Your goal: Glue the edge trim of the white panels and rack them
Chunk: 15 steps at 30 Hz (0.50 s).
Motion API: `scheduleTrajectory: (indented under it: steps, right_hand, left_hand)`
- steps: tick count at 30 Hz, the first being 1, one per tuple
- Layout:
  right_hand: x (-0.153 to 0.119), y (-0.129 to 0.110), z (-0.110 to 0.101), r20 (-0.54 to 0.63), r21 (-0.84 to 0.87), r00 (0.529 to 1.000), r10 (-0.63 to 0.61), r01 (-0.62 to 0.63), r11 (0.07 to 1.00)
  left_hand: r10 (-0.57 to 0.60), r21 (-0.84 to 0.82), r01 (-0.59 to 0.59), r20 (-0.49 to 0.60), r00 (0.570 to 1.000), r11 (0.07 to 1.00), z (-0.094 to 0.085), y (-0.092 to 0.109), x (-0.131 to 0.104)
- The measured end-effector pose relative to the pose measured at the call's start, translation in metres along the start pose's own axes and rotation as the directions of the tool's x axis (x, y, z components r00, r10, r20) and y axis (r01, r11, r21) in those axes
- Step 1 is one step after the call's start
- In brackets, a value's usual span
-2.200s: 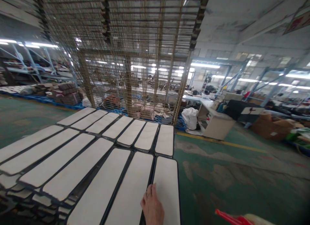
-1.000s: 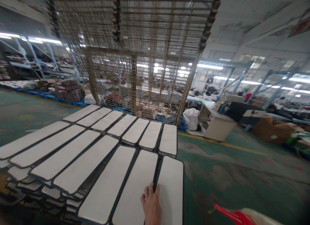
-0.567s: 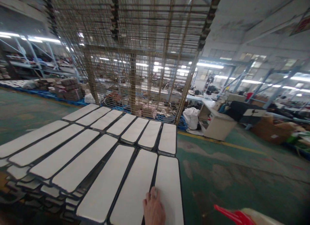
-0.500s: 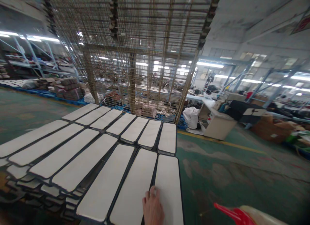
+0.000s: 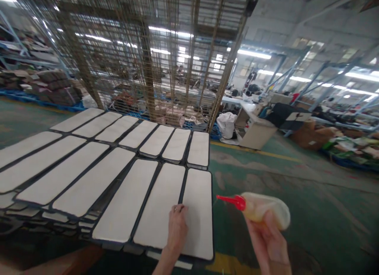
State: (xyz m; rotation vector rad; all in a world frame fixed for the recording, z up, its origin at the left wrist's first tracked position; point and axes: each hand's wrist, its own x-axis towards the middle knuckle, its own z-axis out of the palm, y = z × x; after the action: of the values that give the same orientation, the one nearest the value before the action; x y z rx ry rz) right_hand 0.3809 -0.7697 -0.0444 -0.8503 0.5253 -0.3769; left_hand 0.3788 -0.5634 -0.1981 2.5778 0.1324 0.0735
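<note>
My left hand is on the left edge of the nearest right-hand white panel, a long rounded board with a dark border. Its fingers are bent together at the gap beside the neighbouring white panel; their tips are partly hidden. Off the right side of the panels, in the air, my right hand grips a translucent squeeze bottle with yellowish liquid inside. The bottle lies nearly level, and its red nozzle points left toward the panel.
More white panels lie in two rows on top of stacked layers. Behind them leans a tall wire-mesh rack. Green floor runs along the right, with a white sack and a cabinet farther back.
The squeeze bottle has risen and come left into fuller view, with my right hand now showing. My left hand stays at the same panel edge while the view has shifted.
</note>
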Motion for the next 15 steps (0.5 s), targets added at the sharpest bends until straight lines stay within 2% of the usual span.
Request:
scheduleTrajectory:
  steps: [3, 6, 10, 13, 15]
  right_hand:
    - [0.019, 0.028, -0.024, 0.023, -0.095, 0.997, -0.077, 0.078, 0.992]
    - [0.038, 0.054, -0.046, 0.002, -0.151, 0.996, -0.086, 0.085, 0.985]
    - [0.062, 0.087, -0.060, 0.048, -0.228, 0.995, -0.083, 0.092, 0.969]
    - [0.067, 0.108, -0.069, 0.083, -0.285, 0.993, -0.089, 0.109, 0.952]
    - [0.058, 0.117, -0.080, 0.103, -0.330, 0.989, -0.104, 0.133, 0.935]
  left_hand:
    - [0.027, -0.011, -0.026, 0.076, 0.997, 1.000, -0.003, -0.004, 0.000]
    - [0.050, -0.014, -0.048, 0.123, 0.991, 0.999, -0.004, -0.010, 0.000]
    - [0.067, 0.015, -0.071, 0.193, 0.979, 0.997, -0.010, -0.013, -0.003]
    - [0.079, 0.049, -0.097, 0.288, 0.954, 0.994, -0.020, -0.010, -0.007]
    - [0.075, 0.072, -0.105, 0.339, 0.938, 0.992, -0.026, -0.006, -0.009]
